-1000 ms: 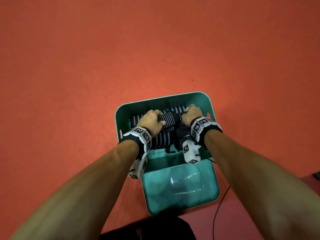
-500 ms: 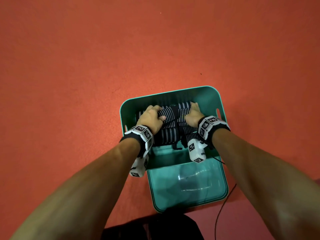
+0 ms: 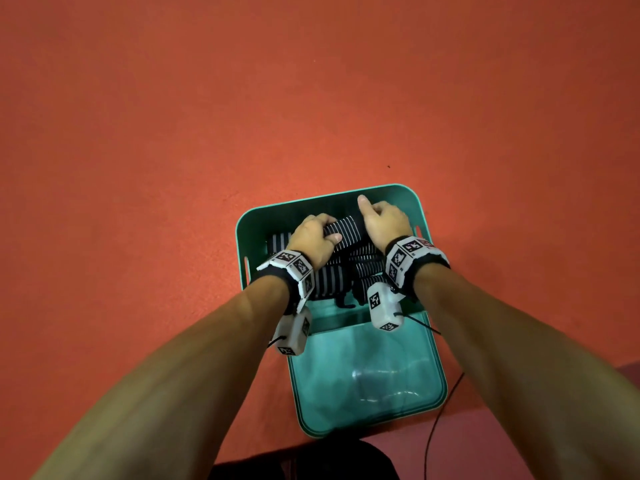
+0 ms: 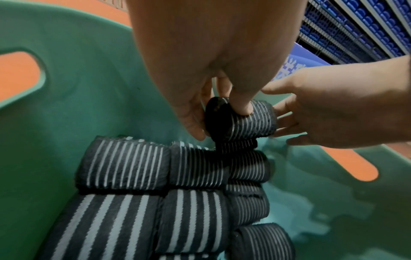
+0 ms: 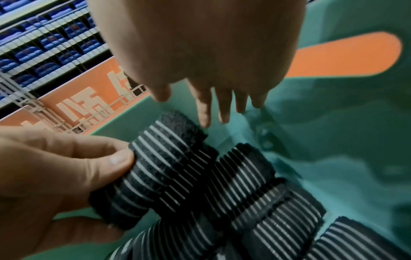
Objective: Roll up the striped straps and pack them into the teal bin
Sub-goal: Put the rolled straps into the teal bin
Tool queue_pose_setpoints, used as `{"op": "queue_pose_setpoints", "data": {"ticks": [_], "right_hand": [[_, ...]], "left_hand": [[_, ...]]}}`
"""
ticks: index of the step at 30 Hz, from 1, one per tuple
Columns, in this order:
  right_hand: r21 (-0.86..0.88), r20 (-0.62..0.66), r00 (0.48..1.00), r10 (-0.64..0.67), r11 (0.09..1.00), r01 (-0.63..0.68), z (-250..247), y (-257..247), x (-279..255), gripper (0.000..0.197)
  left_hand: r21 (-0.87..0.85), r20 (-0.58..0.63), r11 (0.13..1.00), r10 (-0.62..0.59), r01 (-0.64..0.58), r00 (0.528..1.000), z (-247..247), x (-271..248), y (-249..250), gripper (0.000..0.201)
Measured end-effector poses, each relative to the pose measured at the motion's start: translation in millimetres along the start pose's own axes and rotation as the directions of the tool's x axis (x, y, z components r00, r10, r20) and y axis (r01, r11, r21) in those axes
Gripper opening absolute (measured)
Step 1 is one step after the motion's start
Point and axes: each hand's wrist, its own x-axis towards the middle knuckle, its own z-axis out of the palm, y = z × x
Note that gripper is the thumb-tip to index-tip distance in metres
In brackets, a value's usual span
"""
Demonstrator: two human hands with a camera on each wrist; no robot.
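Observation:
The teal bin [image 3: 257,223] sits on the orange floor and holds several rolled black straps with white stripes [image 4: 124,163]. My left hand [image 3: 317,237] grips one more rolled strap [image 3: 343,230] just above the others, near the bin's far wall. In the left wrist view its thumb presses the top of this roll [image 4: 246,123] and its fingers curl under it. My right hand [image 3: 382,220] is at the roll's right end, fingers straight [image 5: 205,112] and pointing down into the bin, thumb stuck out. The right fingertips touch or nearly touch the roll [image 5: 164,158].
A teal lid or tray [image 3: 367,379] lies flat against the bin's near side. A thin black cable [image 3: 438,414] runs along the floor at its right. A dark object [image 3: 304,460] lies at the bottom edge. Orange floor surrounds the bin.
The held roll has moved up and toward the bin's far wall. My right hand has gone from curled on the rolls to straight fingers with the thumb out.

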Motion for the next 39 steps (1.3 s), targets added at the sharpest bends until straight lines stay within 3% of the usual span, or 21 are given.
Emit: {"op": "queue_pose_setpoints", "data": {"ticks": [8, 11, 18, 20, 22, 24, 26, 31, 39], "right_hand": [[0.173, 0.075, 0.991, -0.107, 0.981, 0.092, -11, 8, -10, 0.038], [0.292, 0.137, 0.989, -0.06, 0.956, 0.017, -13, 13, -6, 0.032], [0.367, 0.264, 0.959, 0.101, 0.909, -0.197, -15, 26, 2, 0.022], [0.298, 0.282, 0.944, 0.172, 0.919, -0.256, -15, 29, 5, 0.021], [0.08, 0.271, 0.933, 0.236, 0.961, -0.266, -14, 33, 4, 0.023], [-0.141, 0.266, 0.927, 0.263, 0.962, -0.233, -12, 35, 5, 0.024], [-0.251, 0.272, 0.928, 0.256, 0.949, -0.188, -10, 31, 3, 0.02], [-0.348, 0.318, 0.9, 0.299, 0.919, -0.183, 5, 34, 12, 0.025], [-0.494, 0.305, 0.892, 0.334, 0.856, -0.151, 17, 50, 23, 0.035]], "left_hand": [[-0.064, -0.043, 0.998, 0.004, -0.006, 0.999, 5, 4, 15, 0.038], [-0.088, -0.054, 0.996, 0.001, -0.006, 0.999, 6, 4, 17, 0.035], [-0.19, 0.005, 0.981, -0.043, 0.043, 0.999, 20, 4, 13, 0.03], [-0.199, 0.02, 0.977, -0.07, 0.073, 0.997, 26, 7, 10, 0.024], [-0.192, 0.019, 0.977, -0.089, 0.091, 0.996, 28, 12, 4, 0.022], [-0.165, 0.012, 0.981, -0.098, 0.099, 0.995, 28, 13, 0, 0.026], [-0.127, -0.002, 0.989, -0.08, 0.079, 0.997, 28, 13, -6, 0.026], [-0.11, 0.094, 0.986, -0.114, 0.124, 0.989, 34, 15, -17, 0.031], [-0.065, 0.137, 0.995, -0.066, 0.076, 0.988, 33, 15, -15, 0.031]]}}
